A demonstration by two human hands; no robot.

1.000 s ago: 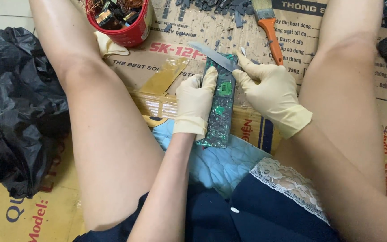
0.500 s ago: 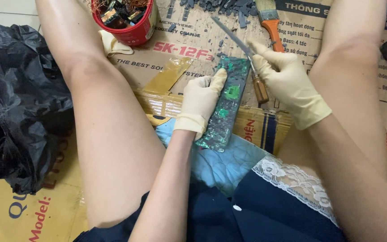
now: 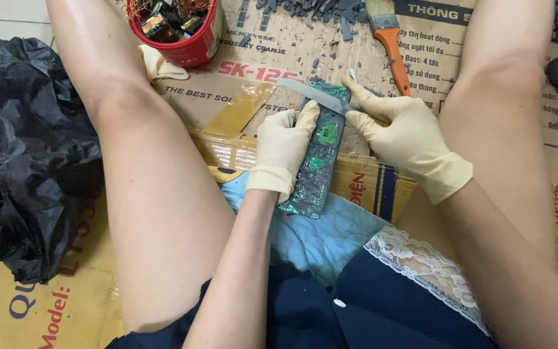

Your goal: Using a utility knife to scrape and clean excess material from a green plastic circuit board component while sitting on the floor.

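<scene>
red tub (image 3: 182,32) and paintbrush (image 3: 392,42) ahead, legs hemming both sides

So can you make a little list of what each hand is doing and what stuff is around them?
left hand: gloved, holds the long green circuit board by its left edge
right hand: gloved, grip on a knife, blade lying across the board's top end
red tub: upper left, full of small parts
paintbrush: orange handle, lies above the right hand
black plastic bag: far left
floor cover: flattened cardboard
</scene>
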